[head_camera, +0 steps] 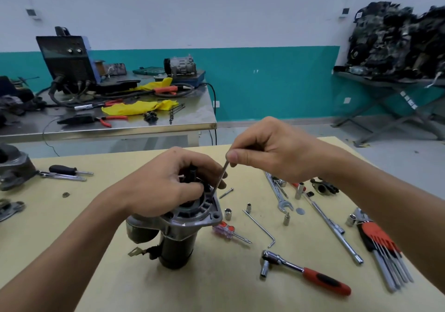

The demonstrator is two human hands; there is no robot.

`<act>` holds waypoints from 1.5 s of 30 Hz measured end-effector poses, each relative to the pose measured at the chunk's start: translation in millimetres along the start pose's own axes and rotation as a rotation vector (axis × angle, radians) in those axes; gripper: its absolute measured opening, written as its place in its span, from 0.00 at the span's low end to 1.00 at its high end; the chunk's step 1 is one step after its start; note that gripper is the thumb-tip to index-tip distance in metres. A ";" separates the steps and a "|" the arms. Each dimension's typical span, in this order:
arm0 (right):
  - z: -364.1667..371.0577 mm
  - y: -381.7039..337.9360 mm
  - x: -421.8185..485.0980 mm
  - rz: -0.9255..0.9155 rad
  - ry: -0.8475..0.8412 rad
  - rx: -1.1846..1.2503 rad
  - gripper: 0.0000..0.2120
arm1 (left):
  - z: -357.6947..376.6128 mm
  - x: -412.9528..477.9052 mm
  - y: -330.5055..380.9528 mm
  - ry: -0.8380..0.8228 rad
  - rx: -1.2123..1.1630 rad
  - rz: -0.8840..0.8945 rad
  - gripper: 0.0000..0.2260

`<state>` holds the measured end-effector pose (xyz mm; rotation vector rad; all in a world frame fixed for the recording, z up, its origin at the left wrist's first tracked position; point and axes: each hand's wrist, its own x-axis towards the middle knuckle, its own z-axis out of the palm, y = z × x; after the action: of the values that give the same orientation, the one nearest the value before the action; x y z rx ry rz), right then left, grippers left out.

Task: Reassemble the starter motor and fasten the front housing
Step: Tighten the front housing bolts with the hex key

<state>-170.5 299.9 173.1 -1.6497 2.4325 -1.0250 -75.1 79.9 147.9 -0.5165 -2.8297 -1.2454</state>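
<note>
The starter motor [175,237] stands upright on the tan table [72,215], its silver front housing [209,215] on top. My left hand [168,181] grips the black pinion part at the top of the housing. My right hand [267,148] pinches a long thin bolt [220,181] between thumb and fingers; the bolt slants down into the housing rim beside my left fingers. A second long bolt [226,193] lies on the table just right of the motor.
Right of the motor lie a small clear-red screwdriver [226,231], an L-shaped hex key [261,227], several sockets, a ratchet [305,272], an extension bar [334,232], wrenches and a hex key set [382,246]. A black screwdriver [67,170] and another housing [14,167] sit left. A steel bench stands behind.
</note>
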 end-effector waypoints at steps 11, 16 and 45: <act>-4.8 -13.5 9.3 -0.001 -0.097 -0.007 0.12 | 14.4 5.3 -3.1 0.184 -0.004 0.000 0.07; 4.3 -15.6 5.6 0.031 0.067 -0.143 0.22 | 13.0 6.6 -3.2 0.172 0.004 -0.040 0.03; 101.7 17.4 -0.6 -0.097 0.542 0.782 0.07 | 8.3 3.8 -5.0 0.044 -0.077 0.017 0.03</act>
<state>-146.7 253.6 84.1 -1.3121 1.7325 -2.2883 -79.2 83.9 139.2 -0.5078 -2.7454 -1.3500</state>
